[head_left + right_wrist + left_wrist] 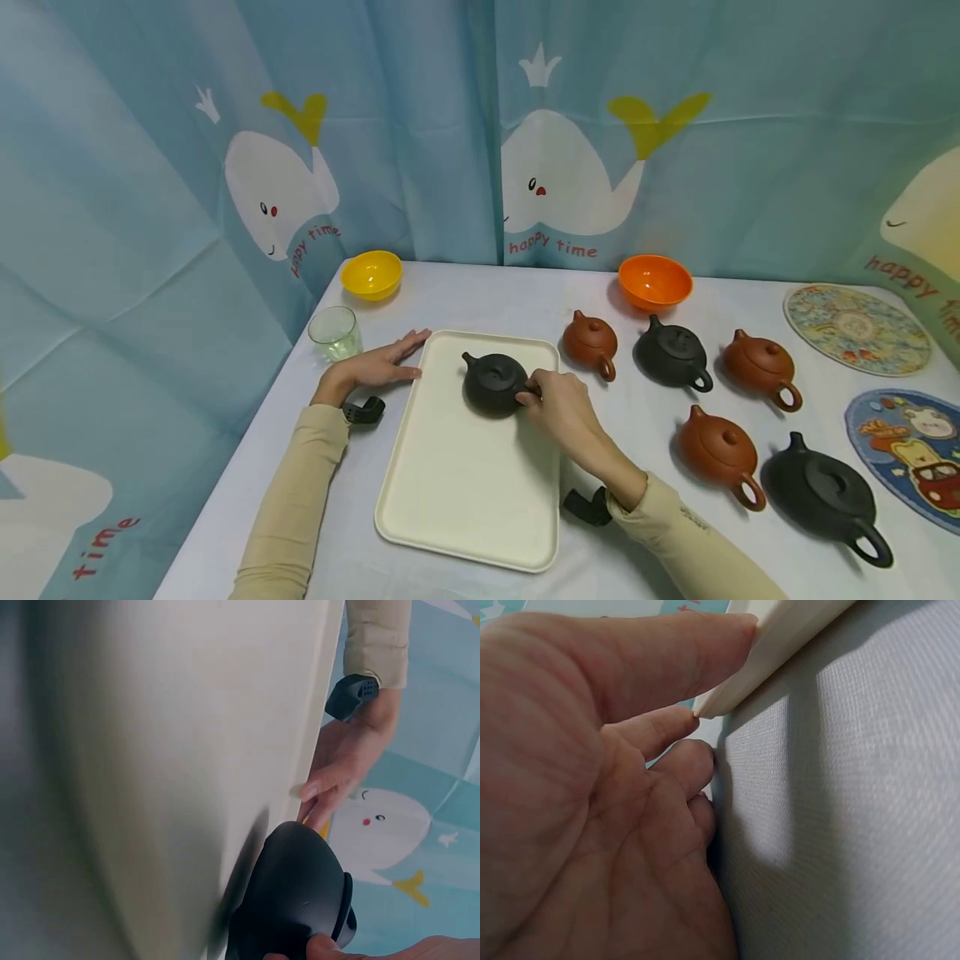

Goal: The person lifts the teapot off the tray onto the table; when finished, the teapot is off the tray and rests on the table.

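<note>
A small black teapot [495, 384] is at the upper part of the cream tray [465, 492], its spout turned to the far left. My right hand [564, 412] pinches its handle, which the fingers mostly hide. In the right wrist view, a dark shadow lies beside the teapot [296, 889] on the tray; whether its base touches the tray I cannot tell. My left hand [378, 364] rests at the tray's left edge with extended fingers. In the left wrist view, the thumb and a fingertip of the left hand [630, 780] touch the tray's rim [769, 652].
Right of the tray stand several brown and black teapots, among them a brown one [590, 343] near the rim and a large black one [821, 492]. Behind are an orange bowl [655, 283], a yellow bowl [372, 276] and a glass [335, 332]. Two round mats [855, 329] lie far right.
</note>
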`<state>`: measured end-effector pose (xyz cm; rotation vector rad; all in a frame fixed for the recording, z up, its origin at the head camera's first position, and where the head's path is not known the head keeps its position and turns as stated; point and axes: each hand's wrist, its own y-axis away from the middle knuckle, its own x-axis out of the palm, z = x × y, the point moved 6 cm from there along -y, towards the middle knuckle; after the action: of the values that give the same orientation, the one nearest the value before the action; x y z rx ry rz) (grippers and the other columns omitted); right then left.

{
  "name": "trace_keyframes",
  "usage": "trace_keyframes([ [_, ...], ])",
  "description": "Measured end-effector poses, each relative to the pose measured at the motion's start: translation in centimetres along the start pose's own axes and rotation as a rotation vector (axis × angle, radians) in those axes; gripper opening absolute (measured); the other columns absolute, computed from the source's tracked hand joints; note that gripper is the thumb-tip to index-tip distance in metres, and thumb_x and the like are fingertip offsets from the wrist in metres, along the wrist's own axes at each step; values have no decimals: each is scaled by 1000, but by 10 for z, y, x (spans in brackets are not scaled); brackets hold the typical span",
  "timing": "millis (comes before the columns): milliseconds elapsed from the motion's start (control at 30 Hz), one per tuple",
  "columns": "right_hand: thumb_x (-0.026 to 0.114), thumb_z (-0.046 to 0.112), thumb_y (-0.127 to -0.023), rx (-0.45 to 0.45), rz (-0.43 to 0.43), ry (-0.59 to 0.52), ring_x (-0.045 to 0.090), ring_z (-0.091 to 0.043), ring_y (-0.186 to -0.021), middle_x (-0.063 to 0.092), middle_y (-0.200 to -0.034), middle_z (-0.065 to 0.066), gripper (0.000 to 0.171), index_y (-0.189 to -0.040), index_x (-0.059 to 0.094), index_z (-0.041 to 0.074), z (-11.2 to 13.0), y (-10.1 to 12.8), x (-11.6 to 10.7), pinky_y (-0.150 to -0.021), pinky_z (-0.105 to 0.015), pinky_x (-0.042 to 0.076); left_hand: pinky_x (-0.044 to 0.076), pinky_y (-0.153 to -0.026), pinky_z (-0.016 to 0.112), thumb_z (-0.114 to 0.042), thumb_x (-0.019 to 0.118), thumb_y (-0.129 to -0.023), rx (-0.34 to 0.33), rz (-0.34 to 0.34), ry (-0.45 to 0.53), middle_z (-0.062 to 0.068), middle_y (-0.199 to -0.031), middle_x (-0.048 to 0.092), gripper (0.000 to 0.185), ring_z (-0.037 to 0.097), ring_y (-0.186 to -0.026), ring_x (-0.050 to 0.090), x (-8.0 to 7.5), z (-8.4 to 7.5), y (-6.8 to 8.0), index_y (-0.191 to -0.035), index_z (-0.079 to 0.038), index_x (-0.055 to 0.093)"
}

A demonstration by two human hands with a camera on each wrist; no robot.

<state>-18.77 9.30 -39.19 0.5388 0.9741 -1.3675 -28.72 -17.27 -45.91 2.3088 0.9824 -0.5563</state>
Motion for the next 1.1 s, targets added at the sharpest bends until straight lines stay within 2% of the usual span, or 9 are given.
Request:
trace_keyframes([
  [133, 77, 10, -82, -4, -20, 1, 58, -19, -59, 70, -73, -9, 12, -81, 69, 2, -3, 10, -10, -56, -33, 46, 1, -120, 56, -32, 61, -96, 9, -3, -6, 9, -165, -3, 81, 29, -152, -5, 0, 0, 0, -159, -20, 11],
  [333, 77, 10, -81, 4, -53, 19, 57, -17, -57, 68, -68, -5, 11, -80, 69, 3, -10, 27, -26, -58, -38, 47, 1, -120, 56, -33, 61, -96, 21, 5, -9, 10, -165, -3, 82, 30, -152, -5, 0, 0, 0, -159, -19, 10],
  [500, 76, 12, -83, 56, -60, 23, 58, -16, -59, 67, -66, -2, 10, -78, 69, 6, -19, 41, -38, -61, -41, 47, 2, -121, 55, -34, 61, -96, 16, 4, -6, 8, -165, -3, 82, 27, -152, -5, 0, 2, 0, -159, -20, 10],
  [700, 76, 13, -84, 100, -79, 33, 53, -14, -57, 65, -63, 0, 10, -78, 69, 8, -29, 56, -53, -58, -36, 42, 2, -120, 56, -34, 61, -96, 23, 8, -9, 9, -165, -4, 83, 29, -152, -5, -1, 0, 2, -159, -18, 9],
  [867, 76, 14, -83, 115, -95, 51, 51, -14, -56, 65, -63, 0, 11, -78, 70, 7, -37, 67, -60, -55, -33, 39, 2, -121, 55, -33, 61, -96, 23, 7, -10, 8, -165, -3, 83, 28, -152, -5, -1, 0, 2, -159, -19, 9],
  [1100, 77, 14, -82, 158, -114, 62, 53, -16, -57, 66, -64, -2, 12, -78, 70, 6, -51, 81, -65, -54, -35, 41, 1, -120, 56, -31, 61, -97, 38, 3, 2, 9, -165, -3, 82, 29, -152, -6, 1, 0, 1, -159, -18, 10],
])
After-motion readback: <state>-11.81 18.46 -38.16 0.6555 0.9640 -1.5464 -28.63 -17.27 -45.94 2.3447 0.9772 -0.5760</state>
